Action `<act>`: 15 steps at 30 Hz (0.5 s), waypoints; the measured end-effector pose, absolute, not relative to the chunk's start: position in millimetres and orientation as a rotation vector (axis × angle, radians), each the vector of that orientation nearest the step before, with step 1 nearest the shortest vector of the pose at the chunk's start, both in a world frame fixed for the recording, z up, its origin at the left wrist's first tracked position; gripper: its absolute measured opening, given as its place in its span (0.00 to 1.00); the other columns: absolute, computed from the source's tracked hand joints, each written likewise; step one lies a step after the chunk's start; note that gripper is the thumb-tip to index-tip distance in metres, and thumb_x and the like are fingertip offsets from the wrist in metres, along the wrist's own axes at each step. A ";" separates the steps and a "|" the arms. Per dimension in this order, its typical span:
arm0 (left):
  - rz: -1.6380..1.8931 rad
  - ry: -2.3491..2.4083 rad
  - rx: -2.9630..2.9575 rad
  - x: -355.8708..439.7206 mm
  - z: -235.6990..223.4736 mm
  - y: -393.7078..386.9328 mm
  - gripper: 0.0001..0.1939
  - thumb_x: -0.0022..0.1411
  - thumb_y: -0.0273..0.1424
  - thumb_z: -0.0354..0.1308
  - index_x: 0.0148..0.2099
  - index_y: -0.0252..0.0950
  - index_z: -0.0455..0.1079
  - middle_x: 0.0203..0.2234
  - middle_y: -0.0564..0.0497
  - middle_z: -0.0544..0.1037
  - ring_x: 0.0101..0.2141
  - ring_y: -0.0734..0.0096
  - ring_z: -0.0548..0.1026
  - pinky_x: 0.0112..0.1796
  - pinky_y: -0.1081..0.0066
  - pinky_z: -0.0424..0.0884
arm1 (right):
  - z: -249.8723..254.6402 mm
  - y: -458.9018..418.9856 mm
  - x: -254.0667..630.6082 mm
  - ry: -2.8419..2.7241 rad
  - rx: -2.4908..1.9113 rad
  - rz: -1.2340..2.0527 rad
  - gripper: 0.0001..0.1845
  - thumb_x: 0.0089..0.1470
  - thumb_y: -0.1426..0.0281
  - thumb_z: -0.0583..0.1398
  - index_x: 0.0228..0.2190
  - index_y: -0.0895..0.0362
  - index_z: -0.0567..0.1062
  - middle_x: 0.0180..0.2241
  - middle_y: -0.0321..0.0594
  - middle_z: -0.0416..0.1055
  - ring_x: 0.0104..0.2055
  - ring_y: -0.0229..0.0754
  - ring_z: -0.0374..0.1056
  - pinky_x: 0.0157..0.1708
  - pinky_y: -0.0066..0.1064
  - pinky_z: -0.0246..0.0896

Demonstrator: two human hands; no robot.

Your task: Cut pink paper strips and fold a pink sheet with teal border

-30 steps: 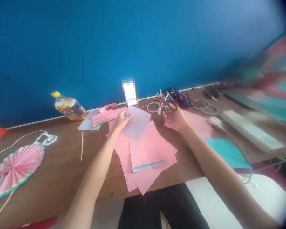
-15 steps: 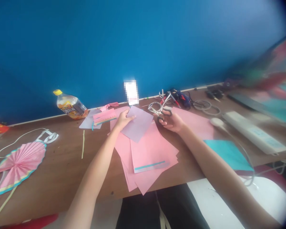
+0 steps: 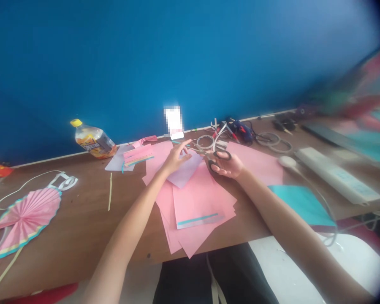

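My right hand (image 3: 230, 166) is closed around the black handles of a pair of scissors (image 3: 223, 155), whose blades point left over the edge of a lilac paper sheet (image 3: 185, 176). Above that sheet, my left hand (image 3: 176, 159) has its fingers apart, thumb and index finger stretched toward the scissors; whether it touches the paper I cannot tell. Beneath lies a loose stack of pink paper sheets (image 3: 205, 196). Its top sheet carries a teal strip (image 3: 198, 221) near the front edge.
A drink bottle (image 3: 95, 141) leans at the back left, near a folded pink piece (image 3: 138, 155). A pleated pink fan (image 3: 31, 215) lies at left. Rolls of tape (image 3: 205, 142), a power strip (image 3: 338, 175) and a teal sheet (image 3: 302, 204) are toward the right.
My left hand has moved right across the lilac sheet, its fingers now spread toward the scissors. The scissors have shifted slightly, still in my right hand.
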State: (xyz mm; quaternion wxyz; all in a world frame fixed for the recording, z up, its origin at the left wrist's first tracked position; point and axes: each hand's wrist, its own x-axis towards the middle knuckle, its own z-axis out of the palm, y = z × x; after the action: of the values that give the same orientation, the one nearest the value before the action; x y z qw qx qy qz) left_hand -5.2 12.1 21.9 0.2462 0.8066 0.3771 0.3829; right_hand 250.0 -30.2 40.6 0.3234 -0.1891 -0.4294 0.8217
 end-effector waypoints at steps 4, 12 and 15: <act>0.989 0.884 2.068 2.7 31.0 3.7 0.23 0.65 0.47 0.51 0.53 0.38 0.70 0.43 0.46 0.77 0.38 0.68 0.73 0.38 0.70 0.66 | 41.9 -34.3 247.1 -1.171 -0.437 2.158 0.17 0.55 0.63 0.57 0.44 0.57 0.66 0.20 0.33 0.67 0.16 0.34 0.58 0.08 0.20 0.43; 0.965 0.999 2.083 1.8 30.2 1.2 0.16 0.64 0.42 0.52 0.47 0.39 0.72 0.42 0.49 0.77 0.38 0.70 0.73 0.35 0.71 0.63 | 41.2 -31.0 248.4 -1.204 -0.460 2.040 0.21 0.57 0.58 0.53 0.47 0.58 0.66 0.21 0.34 0.66 0.15 0.34 0.56 0.10 0.21 0.41; 0.929 1.065 2.141 2.6 26.4 2.5 0.16 0.64 0.42 0.50 0.45 0.39 0.72 0.40 0.50 0.77 0.37 0.69 0.72 0.37 0.69 0.64 | 43.0 -28.2 246.6 -1.066 -0.491 1.922 0.19 0.59 0.59 0.52 0.46 0.58 0.69 0.21 0.34 0.65 0.18 0.33 0.57 0.13 0.21 0.47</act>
State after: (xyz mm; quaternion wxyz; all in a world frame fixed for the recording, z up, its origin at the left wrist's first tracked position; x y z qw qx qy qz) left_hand 2.6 2.5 26.4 0.2840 0.8003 0.3980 0.3471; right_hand 246.6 -28.2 43.0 0.4304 -0.1967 -0.4273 0.7704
